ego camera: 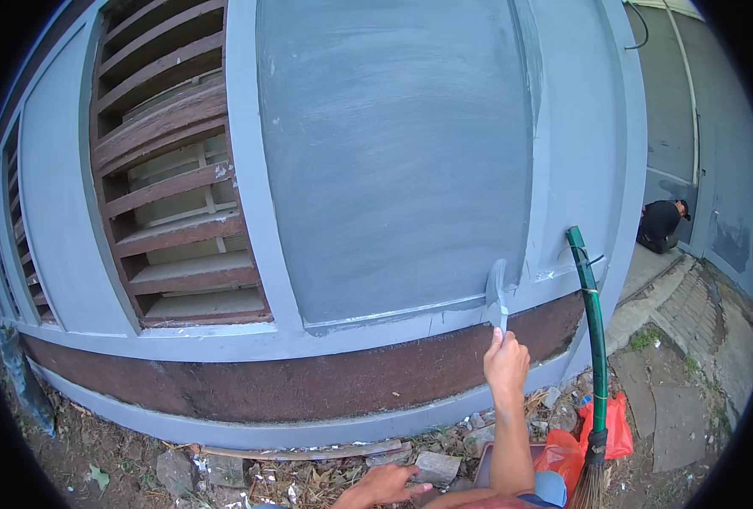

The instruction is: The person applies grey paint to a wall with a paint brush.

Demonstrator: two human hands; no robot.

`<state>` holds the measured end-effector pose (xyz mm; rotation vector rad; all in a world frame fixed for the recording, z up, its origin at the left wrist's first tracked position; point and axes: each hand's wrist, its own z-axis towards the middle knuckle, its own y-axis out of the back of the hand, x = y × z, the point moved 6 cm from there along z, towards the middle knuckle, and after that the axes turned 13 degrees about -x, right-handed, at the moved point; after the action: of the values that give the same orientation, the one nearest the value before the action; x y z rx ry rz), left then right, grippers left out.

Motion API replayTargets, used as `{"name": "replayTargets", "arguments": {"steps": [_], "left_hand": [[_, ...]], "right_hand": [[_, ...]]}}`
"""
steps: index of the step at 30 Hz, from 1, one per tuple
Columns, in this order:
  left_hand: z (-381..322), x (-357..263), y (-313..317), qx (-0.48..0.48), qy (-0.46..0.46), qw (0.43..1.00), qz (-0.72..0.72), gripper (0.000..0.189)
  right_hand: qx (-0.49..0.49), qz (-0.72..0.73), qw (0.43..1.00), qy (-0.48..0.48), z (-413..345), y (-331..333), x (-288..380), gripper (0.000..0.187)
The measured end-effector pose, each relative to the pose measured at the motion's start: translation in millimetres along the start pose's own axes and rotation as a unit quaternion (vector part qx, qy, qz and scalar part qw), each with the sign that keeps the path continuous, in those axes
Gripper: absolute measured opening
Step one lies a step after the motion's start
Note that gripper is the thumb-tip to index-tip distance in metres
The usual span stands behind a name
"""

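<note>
My right hand grips the handle of a paintbrush, whose paint-coated head touches the lower right corner of a dark grey wall panel. Lighter blue-grey framing borders the panel, with a fresh pale strip along its bottom edge. Low in the picture, my left hand hangs over the stony ground with its fingers apart and nothing in it. Beneath the framing runs a brown band of wall.
A broom with a green handle leans at the right, beside red plastic bags and a tray. Stones and a wooden strip lie along the wall base. A person crouches farther right. A slatted brown opening is at left.
</note>
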<state>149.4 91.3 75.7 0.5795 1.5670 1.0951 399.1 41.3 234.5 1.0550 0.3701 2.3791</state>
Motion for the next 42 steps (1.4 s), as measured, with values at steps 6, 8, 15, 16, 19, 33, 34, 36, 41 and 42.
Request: {"name": "replayTargets", "arguments": {"steps": [6,8,15,16,19,33,34,36,41,42], "left_hand": [[-5.1,-1.8,2.3,-0.092,-0.008,0.991,-0.092,0.044],[-7.3,-8.3,10.9,-0.138,-0.068,0.985,-0.084,0.043],[1.1,29.6,-21.5,0.022,0.037,0.999,0.004,0.06],[-4.8,27.9,-21.0,0.029,0.039,0.999,0.004,0.06],[-4.2,11.9,-1.8,0.009,0.026,1.0,0.001,0.065],[-0.7,-10.8,2.4,-0.032,0.009,0.999,-0.002,0.05],[-1.9,-9.0,2.0,-0.031,0.017,0.999,-0.003,0.05],[-5.6,-8.7,2.8,-0.026,0.036,0.999,-0.001,0.05],[-5.5,-12.1,0.5,-0.037,0.014,0.999,-0.007,0.051],[-5.2,-12.4,0.3,-0.033,0.015,0.999,-0.01,0.051]], "right_hand": [[0.133,0.085,0.981,0.115,-66.8,-18.6,68.3,0.039],[0.144,0.103,0.976,0.126,-69.1,-20.3,69.6,0.039],[-0.003,0.041,0.999,0.012,-0.1,-10.1,1.7,0.039],[-0.012,0.028,1.0,-0.002,5.4,-10.3,-10.0,0.039],[-0.016,-0.001,0.999,-0.028,8.8,-3.4,-23.3,0.039],[0.047,0.04,0.998,-0.006,5.5,-8.6,1.8,0.041],[0.024,0.015,0.999,-0.034,17.5,-8.0,-15.8,0.042],[0.014,-0.029,0.998,-0.062,32.7,-1.4,-41.2,0.043],[0.046,-0.049,0.996,-0.055,20.4,10.1,-29.7,0.042],[0.048,-0.059,0.996,-0.04,14.9,10.5,-23.9,0.04]]}}
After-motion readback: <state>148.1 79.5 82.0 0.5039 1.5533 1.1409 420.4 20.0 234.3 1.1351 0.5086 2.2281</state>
